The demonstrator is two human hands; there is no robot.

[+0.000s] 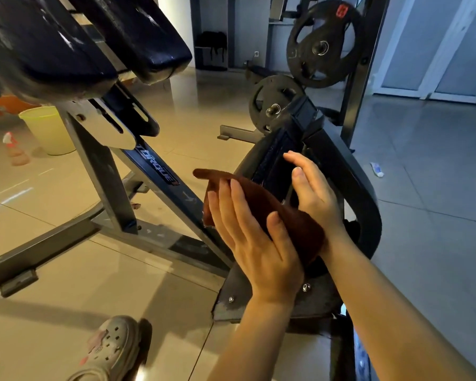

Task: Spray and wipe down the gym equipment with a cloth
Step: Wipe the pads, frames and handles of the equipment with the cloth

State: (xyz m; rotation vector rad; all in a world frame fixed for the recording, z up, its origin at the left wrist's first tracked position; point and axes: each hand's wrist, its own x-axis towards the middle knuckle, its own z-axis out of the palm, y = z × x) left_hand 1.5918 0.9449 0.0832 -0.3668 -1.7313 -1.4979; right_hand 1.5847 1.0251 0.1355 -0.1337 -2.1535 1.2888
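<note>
A dark brown cloth (261, 204) is sandwiched between my two hands in the middle of the view. My left hand (248, 235) lies flat against its near side, fingers straight and thumb resting on the fabric. My right hand (313, 191) presses the far side with straight fingers, right next to the dark seat pad (270, 158) of the gym bench. The cloth's lower end drapes over my right wrist. The bench's grey frame (113, 188) carries a "TORQUE" label, and two worn black pads (66, 42) hang at the upper left. A spray bottle (15, 149) stands on the floor at the far left.
A yellow bucket (48, 130) stands beside the spray bottle. Two black weight plates (322, 45) hang on a rack behind the seat. A small white tube (377, 170) lies on the tiles at right. My shoe (110, 350) is at the bottom left.
</note>
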